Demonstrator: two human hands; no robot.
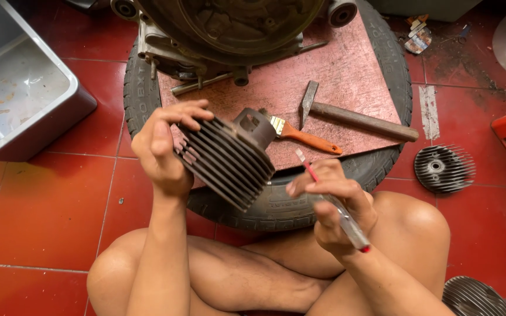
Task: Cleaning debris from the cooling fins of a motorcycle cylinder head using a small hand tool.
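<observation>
My left hand (162, 146) grips a dark finned engine cylinder (226, 155), holding it up tilted above the tyre. My right hand (335, 205) holds a thin red and clear toothbrush-like tool (332, 202), its tip pointing up toward the cylinder but apart from it. An orange-handled paintbrush (303, 137) and a hammer (352, 117) lie on the reddish board (346, 76) just beyond the cylinder. My bare knees are below both hands.
The board rests on a black tyre (390, 64), with an engine casing (224, 35) at its far end. A grey plastic tub (19, 99) stands at left. Finned metal parts lie on the red tiled floor at right (443, 168) and lower right (472, 297).
</observation>
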